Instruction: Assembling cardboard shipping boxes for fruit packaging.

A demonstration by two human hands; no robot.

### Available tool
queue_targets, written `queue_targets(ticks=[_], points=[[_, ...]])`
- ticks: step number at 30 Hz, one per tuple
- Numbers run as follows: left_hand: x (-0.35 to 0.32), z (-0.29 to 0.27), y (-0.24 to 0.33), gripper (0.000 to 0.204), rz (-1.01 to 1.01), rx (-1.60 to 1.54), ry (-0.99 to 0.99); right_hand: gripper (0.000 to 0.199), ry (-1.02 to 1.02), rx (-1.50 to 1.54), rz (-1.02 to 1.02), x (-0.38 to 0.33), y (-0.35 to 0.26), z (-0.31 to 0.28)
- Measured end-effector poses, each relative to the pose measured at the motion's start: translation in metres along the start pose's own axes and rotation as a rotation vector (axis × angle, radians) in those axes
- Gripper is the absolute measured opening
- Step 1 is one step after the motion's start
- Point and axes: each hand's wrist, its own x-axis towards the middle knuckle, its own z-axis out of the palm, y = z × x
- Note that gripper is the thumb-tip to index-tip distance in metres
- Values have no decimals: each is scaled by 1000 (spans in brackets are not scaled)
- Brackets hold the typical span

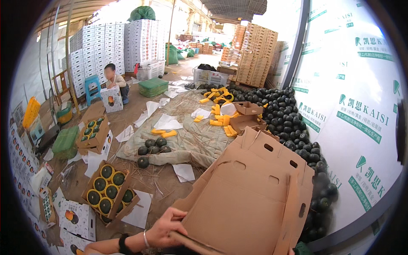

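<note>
My left hand, with a pale bracelet and a dark band at the wrist, grips the lower left edge of an unfolded cardboard box. Its brown inner side faces me, with cut-out slots and creased flaps, and it is tilted up in front of me. Of my right hand only a sliver shows at the box's lower right; its fingers are hidden. Left of the box stands an open carton of dark green squashes in yellow foam nets.
Dark squashes are heaped along the white printed wall panels. More squashes and yellow foam nets lie on a ground cloth. A child crouches by a white box at the far left. Stacked white cartons stand behind.
</note>
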Motion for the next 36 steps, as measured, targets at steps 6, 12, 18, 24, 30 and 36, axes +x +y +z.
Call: queue_targets(ticks=[6,12,18,24,30,36], points=[[41,30,-18,27,-462,-181,201,25,201,-772,-455,52,16,9],[73,11,-44,35,-65,402,88,29,-68,-934,-645,72,-27,24],[54,12,-49,32,-108,337,52,26,-91,522,-337,97,39,-4],[68,17,-27,40,-396,210,116,23,51,-652,-534,96,34,-28],[83,17,-31,51,-464,99,71,30,178,-222,-259,114,10,9],[96,34,-51,55,-343,262,105,39,229,-713,-238,124,-1,22]])
